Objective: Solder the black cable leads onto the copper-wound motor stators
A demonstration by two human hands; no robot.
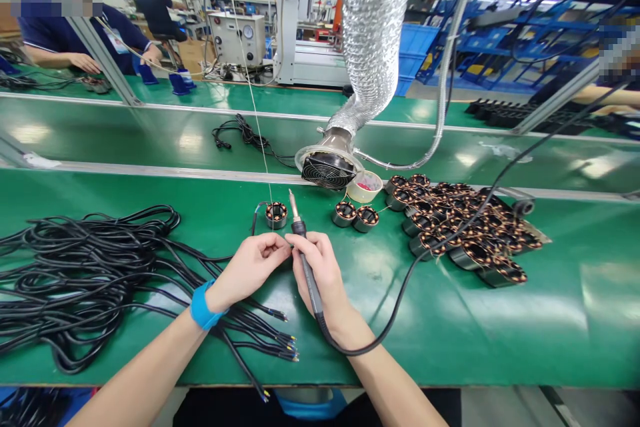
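Note:
My right hand point(320, 267) is closed around a soldering iron point(311, 273), its bare metal tip pointing up and away from me. Close beside it, my left hand point(260, 263), with a blue band on the wrist, has its thumb and finger pinched together. What sits in that pinch is too small to make out. Just beyond the hands stands a motor stator point(276, 215) with copper windings, a dark cable end at its left side. A thin wire point(253, 93) hangs from above and runs down past the stator towards my left hand.
Coiled black cables point(90, 273) cover the left, their stripped ends near my forearm. Several stators point(460, 220) crowd the right, and two stand beside a round tub point(365, 187). A fan on a foil duct point(377, 20) hangs ahead. Co-workers sit across the bench.

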